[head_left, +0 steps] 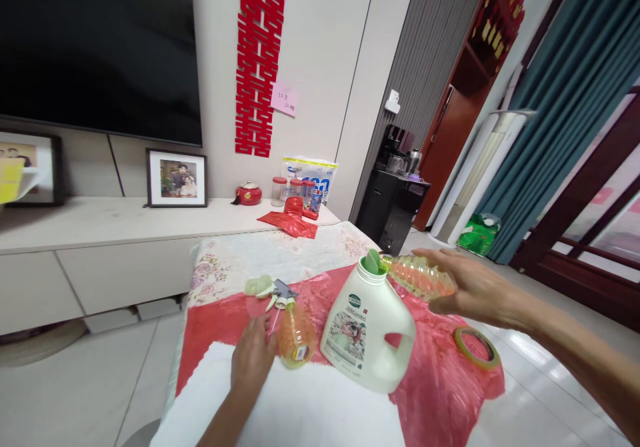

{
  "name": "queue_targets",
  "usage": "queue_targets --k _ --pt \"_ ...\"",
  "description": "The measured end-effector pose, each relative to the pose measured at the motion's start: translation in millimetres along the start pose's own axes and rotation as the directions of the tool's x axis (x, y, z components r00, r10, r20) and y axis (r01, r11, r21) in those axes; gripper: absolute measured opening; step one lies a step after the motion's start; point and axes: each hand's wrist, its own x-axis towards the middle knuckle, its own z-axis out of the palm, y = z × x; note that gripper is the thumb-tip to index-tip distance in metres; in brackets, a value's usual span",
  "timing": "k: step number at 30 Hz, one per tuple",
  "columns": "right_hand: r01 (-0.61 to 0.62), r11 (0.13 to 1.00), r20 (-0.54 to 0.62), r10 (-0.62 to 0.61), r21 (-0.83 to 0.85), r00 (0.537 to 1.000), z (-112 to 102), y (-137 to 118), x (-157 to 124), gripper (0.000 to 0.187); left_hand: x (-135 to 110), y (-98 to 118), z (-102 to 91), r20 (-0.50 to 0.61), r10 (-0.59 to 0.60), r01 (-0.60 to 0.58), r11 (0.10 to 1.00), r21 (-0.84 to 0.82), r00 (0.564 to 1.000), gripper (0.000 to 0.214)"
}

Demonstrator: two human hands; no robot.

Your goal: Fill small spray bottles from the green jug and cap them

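If right hand [463,284], gripping tilted bottle [419,278] at jug mouth [373,270], wavers, contents could spill toward table's [320,252] right edge; left hand [253,354] beside second bottle [297,340], grip unclear.

Bare right forearm [555,327] slanting in from the right edge, right hand [467,287] raised, fingers [431,256] on the far side and thumb [443,305] nearer, closed in a grip; left forearm [229,415] up from the bottom edge, left hand [253,354] lower, back upward, fingers forward, partly bent, grip unclear.
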Motion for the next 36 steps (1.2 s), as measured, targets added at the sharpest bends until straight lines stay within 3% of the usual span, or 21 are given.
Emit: queue_targets --k 36 --pt "0.016 0.991 0.061 -0.008 -0.137 0.998 -20.2 -15.8 6.8 0.082 1.1 -0.1 0.9 0.017 -0.001 0.001 1.0 0.002 1.0 0.031"
